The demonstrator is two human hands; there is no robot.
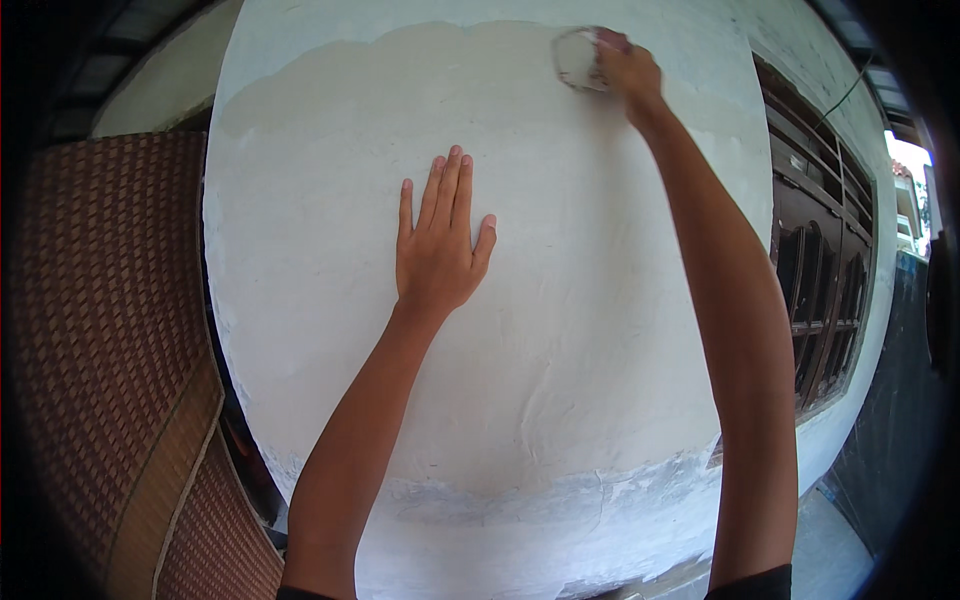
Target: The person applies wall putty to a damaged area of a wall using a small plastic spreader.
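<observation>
My left hand (438, 240) lies flat against the white wall (560, 330), its fingers stretched upward and the thumb apart, holding nothing. Higher and to the right, my right hand (633, 78) is closed round the reddish handle of a flat scraper (578, 60). Its pale, squarish blade with dark smears lies to the left of the fingers, up at the wall; blur hides its exact edge contact. A greyish damp-looking patch (420, 55) spreads over the wall's upper part, ending in a scalloped edge just above the scraper.
Brown woven panels (110, 330) stand along the left side. On the right, a dark wooden window (825, 260) is set into the wall. Rough, flaking paint (590, 500) runs along the wall's lower part. A dark sheet (890, 400) stands at the far right.
</observation>
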